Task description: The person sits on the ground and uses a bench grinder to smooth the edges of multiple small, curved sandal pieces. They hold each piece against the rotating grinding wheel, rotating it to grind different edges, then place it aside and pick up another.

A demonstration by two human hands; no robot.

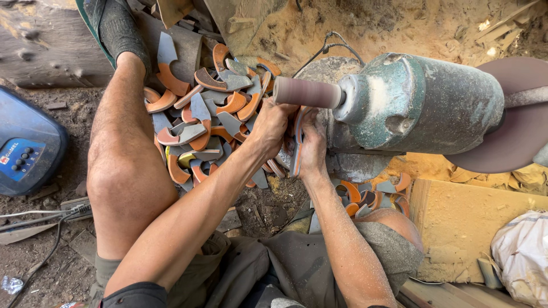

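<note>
Head view: both hands are holding one curved orange-and-grey piece [296, 142] on edge, just under the sanding drum [308, 92] that sticks out from the green motor [422, 102]. The left hand [273, 126] is gripping the piece from the pile side, fingers curled together and clamped on its upper end; the right hand [313, 145] is pinching it from the motor side, fingers closed on its flank. The piece is sitting between the two hands, its top end near the drum's underside; whether it is touching the drum, I cannot tell.

To do this well, I judge that the person should be pressing lightly and rolling the curve along the drum, not dwelling on one spot, with fingertips kept behind the edge being sanded and forearms braced against the knees. A slip toward the drum would be the chief risk.

A pile of like pieces [205, 114] is lying beside the left leg [123, 171], a few more [365, 197] under the motor. A large disc [516, 122] is sitting at the motor's far end, a blue device [25, 145] well off to the side.
</note>
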